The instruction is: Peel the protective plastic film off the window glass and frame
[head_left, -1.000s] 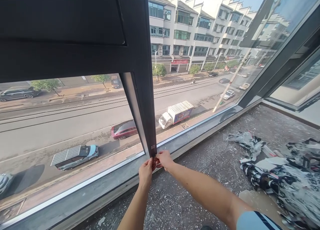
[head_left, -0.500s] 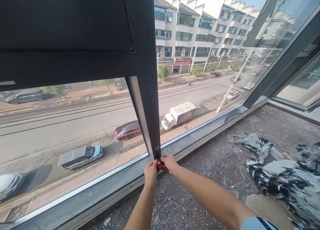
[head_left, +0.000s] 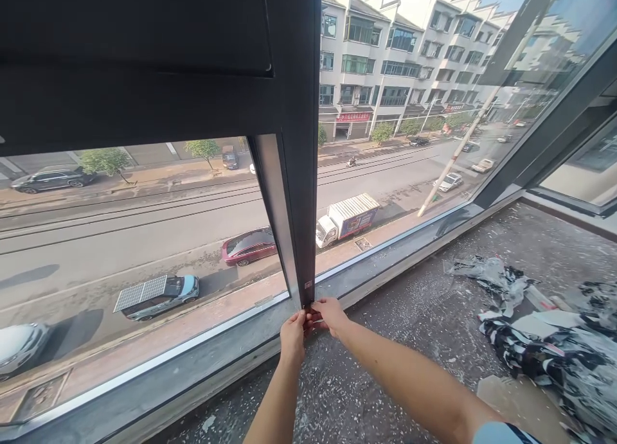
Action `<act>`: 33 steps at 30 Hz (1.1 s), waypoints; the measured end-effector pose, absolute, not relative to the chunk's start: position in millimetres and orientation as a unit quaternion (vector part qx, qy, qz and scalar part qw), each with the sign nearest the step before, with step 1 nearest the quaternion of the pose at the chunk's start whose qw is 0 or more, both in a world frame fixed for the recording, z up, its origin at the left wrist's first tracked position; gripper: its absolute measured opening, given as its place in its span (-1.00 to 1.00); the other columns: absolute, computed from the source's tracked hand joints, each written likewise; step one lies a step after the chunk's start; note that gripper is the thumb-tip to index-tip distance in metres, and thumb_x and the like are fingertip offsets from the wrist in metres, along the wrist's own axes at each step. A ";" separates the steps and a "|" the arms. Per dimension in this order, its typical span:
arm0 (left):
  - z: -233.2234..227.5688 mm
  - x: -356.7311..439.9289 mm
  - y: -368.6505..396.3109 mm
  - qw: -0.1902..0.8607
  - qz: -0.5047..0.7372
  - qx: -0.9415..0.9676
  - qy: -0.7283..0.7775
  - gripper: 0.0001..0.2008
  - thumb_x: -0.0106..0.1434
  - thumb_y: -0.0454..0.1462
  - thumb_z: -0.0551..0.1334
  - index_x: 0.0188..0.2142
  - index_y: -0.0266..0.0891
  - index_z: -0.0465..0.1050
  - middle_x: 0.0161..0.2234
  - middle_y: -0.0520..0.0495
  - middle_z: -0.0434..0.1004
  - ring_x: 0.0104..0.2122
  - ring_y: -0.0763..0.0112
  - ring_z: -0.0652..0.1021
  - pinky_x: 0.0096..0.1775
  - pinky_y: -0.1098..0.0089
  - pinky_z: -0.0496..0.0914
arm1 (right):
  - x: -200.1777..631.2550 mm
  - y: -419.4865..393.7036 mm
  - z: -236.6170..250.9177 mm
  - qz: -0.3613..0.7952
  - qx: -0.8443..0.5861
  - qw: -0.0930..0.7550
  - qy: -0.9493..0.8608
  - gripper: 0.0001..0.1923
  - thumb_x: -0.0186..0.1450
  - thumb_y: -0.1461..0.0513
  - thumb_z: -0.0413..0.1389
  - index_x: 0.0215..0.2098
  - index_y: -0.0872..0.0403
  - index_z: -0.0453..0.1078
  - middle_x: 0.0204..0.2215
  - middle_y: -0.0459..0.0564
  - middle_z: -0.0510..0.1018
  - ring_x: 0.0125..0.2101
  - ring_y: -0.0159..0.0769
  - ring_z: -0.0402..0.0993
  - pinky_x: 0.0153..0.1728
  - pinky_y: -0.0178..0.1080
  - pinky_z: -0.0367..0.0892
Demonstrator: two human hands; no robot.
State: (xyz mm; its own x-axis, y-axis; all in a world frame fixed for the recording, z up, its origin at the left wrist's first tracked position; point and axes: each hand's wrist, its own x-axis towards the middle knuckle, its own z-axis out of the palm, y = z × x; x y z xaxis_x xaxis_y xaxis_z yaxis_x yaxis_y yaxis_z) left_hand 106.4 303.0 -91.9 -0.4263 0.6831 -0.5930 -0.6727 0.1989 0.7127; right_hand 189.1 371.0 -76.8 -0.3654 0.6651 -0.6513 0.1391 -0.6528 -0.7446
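Observation:
A dark window mullion [head_left: 299, 225] runs down to the bottom frame rail [head_left: 231, 347]. At its foot my left hand [head_left: 292, 336] is closed, thumb and fingertips pinched against the lower end of the post. Just to the right, my right hand [head_left: 330, 317] is bent around the same end, its fingers pressed together and meeting the left fingertips. Whatever sits between the fingertips is too small and hidden to make out. A small pale label [head_left: 308, 284] sticks to the mullion above the hands.
Crumpled black-and-white plastic film [head_left: 544, 347] lies on the right of the speckled dark floor [head_left: 385, 341]. A dark panel [head_left: 135, 26] fills the upper left. Through the glass are a street, a box truck [head_left: 349, 218] and parked cars.
The view has shifted slightly, so the mullion appears a little farther right. Both hands stay at the foot of the mullion, with the right fingers showing slightly more spread.

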 end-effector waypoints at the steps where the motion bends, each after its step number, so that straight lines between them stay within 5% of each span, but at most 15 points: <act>1: -91.7 105.9 301.7 0.540 0.632 0.010 0.556 -0.47 -0.45 -0.05 0.49 -0.53 -0.36 0.46 -0.63 0.02 0.43 -0.61 0.55 0.41 -0.53 0.51 0.34 | 189.2 370.7 -76.5 0.736 -0.531 0.182 -0.378 -0.88 0.23 0.29 0.01 -0.44 0.18 0.30 -0.56 -0.02 0.46 -0.61 -0.42 0.41 -0.55 -0.33 0.36; 23: -94.0 109.4 304.3 0.504 0.625 0.035 0.596 -0.72 -0.17 -0.16 0.37 -0.53 -0.32 0.43 -0.59 -0.02 0.46 -0.60 0.52 0.41 -0.48 0.44 0.33 | 184.3 370.5 -75.5 0.715 -0.557 0.194 -0.375 -0.92 0.14 0.34 0.02 -0.52 0.14 0.26 -0.65 -0.10 0.42 -0.68 -0.47 0.33 -0.65 -0.41 0.26; 29: -108.9 109.7 293.2 0.499 0.537 0.103 0.672 -0.63 -0.26 -0.12 0.36 -0.49 -0.37 0.48 -0.65 -0.10 0.48 -0.63 0.39 0.41 -0.50 0.37 0.27 | 196.8 375.4 -81.9 0.624 -0.557 0.180 -0.517 -0.85 0.07 0.40 0.02 -0.64 0.16 0.28 -0.72 -0.12 0.35 -0.72 -0.51 0.23 -0.69 -0.45 0.17; 33: -110.0 109.6 289.3 0.506 0.536 0.126 0.663 -0.53 -0.24 -0.03 0.35 -0.39 -0.32 0.46 -0.57 -0.03 0.49 -0.58 0.45 0.40 -0.48 0.42 0.26 | 199.5 376.7 -86.5 0.720 -0.513 0.171 -0.436 -0.89 0.18 0.32 0.02 -0.50 0.17 0.29 -0.57 -0.06 0.45 -0.69 -0.49 0.30 -0.61 -0.35 0.33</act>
State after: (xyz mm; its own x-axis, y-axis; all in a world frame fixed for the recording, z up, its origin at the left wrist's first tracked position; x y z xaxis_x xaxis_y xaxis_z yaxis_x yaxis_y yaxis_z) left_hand 109.6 289.3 -110.0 -0.4560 0.7106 -0.5357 -0.3751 0.3924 0.8398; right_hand 199.5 376.7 -86.5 -0.4160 0.6927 -0.5892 0.2011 -0.5618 -0.8024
